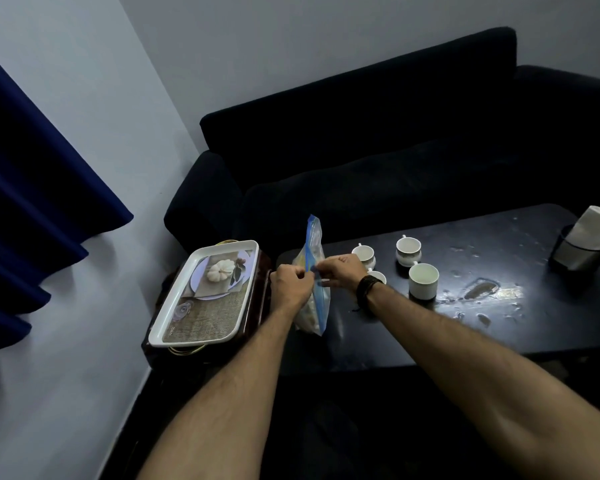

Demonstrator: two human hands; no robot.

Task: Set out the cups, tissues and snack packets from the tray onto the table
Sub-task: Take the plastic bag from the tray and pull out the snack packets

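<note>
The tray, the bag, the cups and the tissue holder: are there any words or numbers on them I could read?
No readable words or numbers anywhere.
tray: only a picture of a white pumpkin on a plate; a tiny dark mark near its front corner is too small to read.
zip bag, held by the left hand and right hand: no print visible.
cups: only a patterned band, no letters.
tissue holder: plain.

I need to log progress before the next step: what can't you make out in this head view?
- Contents of the clear blue-edged zip bag: pale and blurred, partly behind the left hand and right hand.
- Fourth white ceramic cup: mostly behind the right wrist.
- White tissues in the dark holder: cut off by the right edge.
- White rectangular tray: printed picture; real leftovers uncertain.
</note>
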